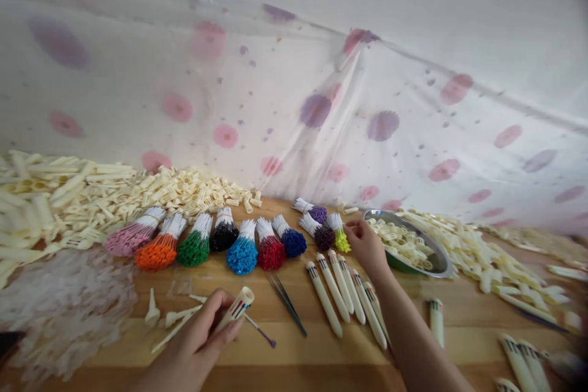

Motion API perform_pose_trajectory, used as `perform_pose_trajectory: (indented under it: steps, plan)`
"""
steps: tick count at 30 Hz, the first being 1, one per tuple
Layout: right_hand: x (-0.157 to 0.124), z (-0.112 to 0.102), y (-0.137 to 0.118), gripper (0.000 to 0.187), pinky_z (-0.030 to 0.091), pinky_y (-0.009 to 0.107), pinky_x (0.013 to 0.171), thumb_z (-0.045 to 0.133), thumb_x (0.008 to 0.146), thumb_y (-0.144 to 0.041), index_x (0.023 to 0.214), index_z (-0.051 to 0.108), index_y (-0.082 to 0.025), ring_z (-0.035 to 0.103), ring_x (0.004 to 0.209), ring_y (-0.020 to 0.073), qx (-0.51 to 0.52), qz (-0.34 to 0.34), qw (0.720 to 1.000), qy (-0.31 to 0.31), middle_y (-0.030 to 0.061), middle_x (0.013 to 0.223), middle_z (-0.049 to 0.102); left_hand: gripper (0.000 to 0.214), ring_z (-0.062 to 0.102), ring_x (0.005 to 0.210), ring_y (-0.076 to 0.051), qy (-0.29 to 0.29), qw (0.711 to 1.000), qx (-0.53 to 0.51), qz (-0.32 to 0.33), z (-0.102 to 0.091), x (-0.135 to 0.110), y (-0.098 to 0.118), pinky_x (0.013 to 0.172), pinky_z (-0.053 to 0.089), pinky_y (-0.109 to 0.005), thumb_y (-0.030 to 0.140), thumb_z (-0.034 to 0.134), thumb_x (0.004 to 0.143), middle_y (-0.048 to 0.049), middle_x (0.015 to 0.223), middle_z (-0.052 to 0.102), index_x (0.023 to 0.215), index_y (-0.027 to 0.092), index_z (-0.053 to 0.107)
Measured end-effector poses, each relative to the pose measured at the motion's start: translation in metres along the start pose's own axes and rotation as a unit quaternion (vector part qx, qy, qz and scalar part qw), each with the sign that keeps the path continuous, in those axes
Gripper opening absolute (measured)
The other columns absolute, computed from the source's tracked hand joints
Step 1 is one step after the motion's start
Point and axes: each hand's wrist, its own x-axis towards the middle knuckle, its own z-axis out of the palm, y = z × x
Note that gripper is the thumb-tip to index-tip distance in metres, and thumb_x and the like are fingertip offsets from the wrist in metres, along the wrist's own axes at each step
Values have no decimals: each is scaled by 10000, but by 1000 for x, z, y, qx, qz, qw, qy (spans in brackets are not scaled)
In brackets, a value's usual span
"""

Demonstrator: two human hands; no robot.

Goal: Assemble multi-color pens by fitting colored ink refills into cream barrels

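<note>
My left hand (206, 331), low and left of centre, is closed around a cream multicolour pen barrel (236, 309), its hollow end up and several coloured sliders in its slots. A thin white refill with a purple tip (261, 331) shows just right of those fingers; I cannot tell whether they touch it. My right hand (367, 245) reaches far forward, fingers pinched at the right edge of a bundle of yellow-tipped refills (340, 237). What lies between those fingertips is hidden. Dark purple refills (321, 236) are bundled beside the yellow ones.
Refill bundles in several colours, such as light blue (242, 254), stand in a row. Tweezers (288, 306) and several assembled pens (333, 288) lie in front. A metal bowl (443, 263) holds cream parts. Cream parts (184, 193) and clear plastic pieces (68, 306) are heaped left.
</note>
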Motion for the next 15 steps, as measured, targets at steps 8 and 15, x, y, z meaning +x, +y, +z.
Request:
perform_pose_trajectory:
  steps: [8,15]
  plan:
    - [19,25,-32,291,476,426,829,550,885,-325,1118,549,-152,577,975,210,-72,-82,988,-111,72,1123,573,200,536,719,-181,24,999,1,37,2,1,-2,662,434,-244,446,462,829,32,755,566,835,264,545]
    - [11,35,-68,291,501,399,790,534,897,-320,1135,538,-153,594,932,196,-81,-76,984,-142,71,1111,579,219,491,653,-162,26,998,-10,58,3,1,-1,606,405,-219,460,467,834,52,683,504,775,256,520]
